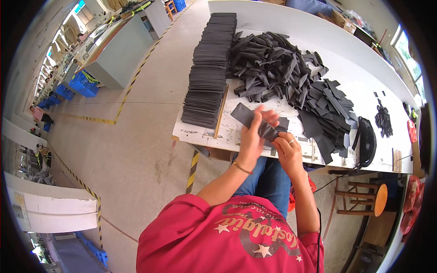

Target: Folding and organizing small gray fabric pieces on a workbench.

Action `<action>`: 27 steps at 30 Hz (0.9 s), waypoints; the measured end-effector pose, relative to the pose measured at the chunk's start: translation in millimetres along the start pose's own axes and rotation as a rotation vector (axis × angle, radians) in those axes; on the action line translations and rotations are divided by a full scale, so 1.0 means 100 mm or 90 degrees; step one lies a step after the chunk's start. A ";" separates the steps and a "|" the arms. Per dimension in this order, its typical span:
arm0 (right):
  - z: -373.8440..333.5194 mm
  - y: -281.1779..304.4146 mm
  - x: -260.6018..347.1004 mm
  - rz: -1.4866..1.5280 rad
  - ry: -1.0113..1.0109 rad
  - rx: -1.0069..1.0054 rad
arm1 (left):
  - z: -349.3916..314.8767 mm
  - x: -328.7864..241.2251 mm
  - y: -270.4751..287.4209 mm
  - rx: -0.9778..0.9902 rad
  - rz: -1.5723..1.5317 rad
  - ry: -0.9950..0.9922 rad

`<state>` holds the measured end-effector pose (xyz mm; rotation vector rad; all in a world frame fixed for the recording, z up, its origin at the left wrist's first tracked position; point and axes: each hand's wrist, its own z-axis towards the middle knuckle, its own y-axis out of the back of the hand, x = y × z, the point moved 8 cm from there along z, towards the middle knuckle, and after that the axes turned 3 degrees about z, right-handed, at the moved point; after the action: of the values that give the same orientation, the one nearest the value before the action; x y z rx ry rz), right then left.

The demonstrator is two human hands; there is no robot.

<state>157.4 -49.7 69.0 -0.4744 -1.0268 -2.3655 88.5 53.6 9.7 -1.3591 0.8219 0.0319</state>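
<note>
A flat black fabric strip (243, 114) is held over the table's near edge between my two hands. It crosses my left hand (251, 141), passing under the thumb; the fingers behind it are stretched and slightly blurred. At the strip's lower right end, my right hand (288, 152) pinches it between thumb and fingers. A few more black pieces (283, 123) lie just beyond my right hand. Farther off is a big heap of folded, tube-like black pieces (268, 63). To its right, flat black strips (327, 113) are spread in a loose pile.
A long, tightly packed row of black pieces (207, 77) lines the table's left side, beside a thin wooden strip (221, 113). A black pouch-like item (366, 141) rests at the right near a cable. A wooden stool (364, 199) stands below the table at right.
</note>
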 end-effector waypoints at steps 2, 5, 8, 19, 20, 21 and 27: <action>0.01 0.03 0.02 -0.021 0.014 -0.001 | 0.05 -0.27 0.15 -0.102 0.063 -0.074; -0.02 0.02 0.05 -0.041 0.043 0.008 | 0.12 -0.45 0.52 -0.161 0.154 -0.112; -0.09 -0.02 0.08 -0.093 0.071 0.033 | 0.11 -0.52 0.63 -0.186 0.220 -0.094; 0.09 0.19 0.01 0.106 -0.250 -0.071 | -0.05 -0.43 0.24 -0.007 0.159 -0.090; 0.11 0.02 -0.07 0.110 -0.276 -0.006 | -0.07 -0.41 0.22 0.003 0.150 -0.089; 0.15 0.00 -0.02 0.111 -0.205 -0.039 | -0.07 -0.38 0.20 0.008 0.149 -0.085; 0.12 -0.03 0.16 0.013 -0.125 -0.054 | -0.12 -0.43 0.14 -0.015 0.234 -0.098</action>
<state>144.0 -44.0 82.7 -0.7568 -1.0038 -2.3878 44.5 65.3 20.6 -1.1964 0.9315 0.4290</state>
